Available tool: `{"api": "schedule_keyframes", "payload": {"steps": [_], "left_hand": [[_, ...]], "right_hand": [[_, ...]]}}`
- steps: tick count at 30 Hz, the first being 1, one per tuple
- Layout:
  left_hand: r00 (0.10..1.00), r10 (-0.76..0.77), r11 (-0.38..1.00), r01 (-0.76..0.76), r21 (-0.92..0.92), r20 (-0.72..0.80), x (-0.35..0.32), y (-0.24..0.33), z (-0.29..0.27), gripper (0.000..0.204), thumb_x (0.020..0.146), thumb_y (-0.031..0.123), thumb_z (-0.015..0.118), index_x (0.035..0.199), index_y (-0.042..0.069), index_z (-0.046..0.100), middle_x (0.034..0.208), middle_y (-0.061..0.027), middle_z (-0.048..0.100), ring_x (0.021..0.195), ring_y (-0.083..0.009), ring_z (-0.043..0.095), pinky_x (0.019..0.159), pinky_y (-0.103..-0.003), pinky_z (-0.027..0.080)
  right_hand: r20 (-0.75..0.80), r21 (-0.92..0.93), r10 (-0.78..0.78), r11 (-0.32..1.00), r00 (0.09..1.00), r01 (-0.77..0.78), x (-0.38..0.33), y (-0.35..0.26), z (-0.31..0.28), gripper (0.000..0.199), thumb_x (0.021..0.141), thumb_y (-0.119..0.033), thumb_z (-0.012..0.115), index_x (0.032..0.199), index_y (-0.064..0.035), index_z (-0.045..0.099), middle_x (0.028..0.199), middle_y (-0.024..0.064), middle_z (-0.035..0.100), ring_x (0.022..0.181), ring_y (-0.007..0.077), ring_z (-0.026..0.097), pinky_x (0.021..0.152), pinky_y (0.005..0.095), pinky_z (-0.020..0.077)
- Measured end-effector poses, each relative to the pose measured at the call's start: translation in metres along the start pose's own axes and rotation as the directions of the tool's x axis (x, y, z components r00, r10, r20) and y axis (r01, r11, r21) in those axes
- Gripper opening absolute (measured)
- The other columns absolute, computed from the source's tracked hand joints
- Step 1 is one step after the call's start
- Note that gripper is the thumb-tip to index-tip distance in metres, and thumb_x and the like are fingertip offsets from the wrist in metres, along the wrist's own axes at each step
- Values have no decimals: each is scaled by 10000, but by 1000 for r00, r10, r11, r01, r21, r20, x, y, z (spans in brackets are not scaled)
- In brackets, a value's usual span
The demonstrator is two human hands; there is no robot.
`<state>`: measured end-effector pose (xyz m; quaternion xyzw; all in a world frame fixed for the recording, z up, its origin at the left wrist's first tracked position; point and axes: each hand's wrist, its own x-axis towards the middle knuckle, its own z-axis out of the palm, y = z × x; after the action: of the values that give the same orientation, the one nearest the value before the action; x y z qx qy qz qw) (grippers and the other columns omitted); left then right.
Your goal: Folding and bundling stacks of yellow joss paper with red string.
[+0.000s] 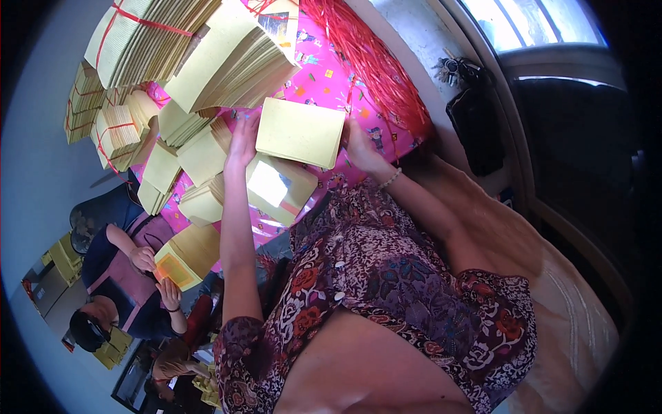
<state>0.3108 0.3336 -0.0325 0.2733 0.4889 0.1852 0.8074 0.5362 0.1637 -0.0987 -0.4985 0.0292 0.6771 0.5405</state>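
two hands, left hand and right hand gripping opposite edges of yellow paper stack between them

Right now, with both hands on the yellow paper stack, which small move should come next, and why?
Probably square the yellow paper stack: the left hand and right hand grip its opposite edges above the pink cloth, and the red strings lie beside it, unused.

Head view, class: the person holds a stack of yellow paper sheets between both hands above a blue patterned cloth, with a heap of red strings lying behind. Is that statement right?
Not quite. The head view shows that the cloth is pink and patterned, not blue. The rest stands: the left hand and right hand hold the stack of yellow paper sheets between them, and the red strings lie behind.
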Motion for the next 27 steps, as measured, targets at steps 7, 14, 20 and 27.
{"api": "schedule_keyframes", "payload": {"steps": [7,14,20,27], "left_hand": [[989,-142,980,147,136,-47,6,-9,33,715,914,584,404,1361,27,406,1287,-150,524,1133,-235,551,928,-338,471],[985,-159,975,168,144,-71,14,-20,14,537,954,433,423,1306,31,469,1189,-124,601,990,-222,641,805,-340,556],[985,-158,972,167,167,-67,12,-30,5,553,951,447,424,1310,28,465,1190,-122,599,993,-214,638,808,-333,552],[987,-137,971,149,188,-79,21,-34,-5,577,946,466,426,1314,24,460,1191,-120,597,996,-203,634,812,-323,547]], "right_hand": [[-112,59,0,998,994,6,-26,-3,31,651,985,-513,156,1338,-35,420,1303,121,516,1205,230,482,1022,366,357],[8,191,-20,981,1000,18,-30,3,39,711,963,-566,128,1353,-32,388,1298,143,513,1157,254,541,971,382,451],[0,223,-96,970,995,94,-22,11,44,702,971,-524,52,1354,-38,385,1235,149,558,1099,251,582,952,353,474],[64,126,-147,982,987,138,-19,10,42,696,975,-514,48,1356,-31,373,1239,152,554,1096,251,583,961,348,464]]}}
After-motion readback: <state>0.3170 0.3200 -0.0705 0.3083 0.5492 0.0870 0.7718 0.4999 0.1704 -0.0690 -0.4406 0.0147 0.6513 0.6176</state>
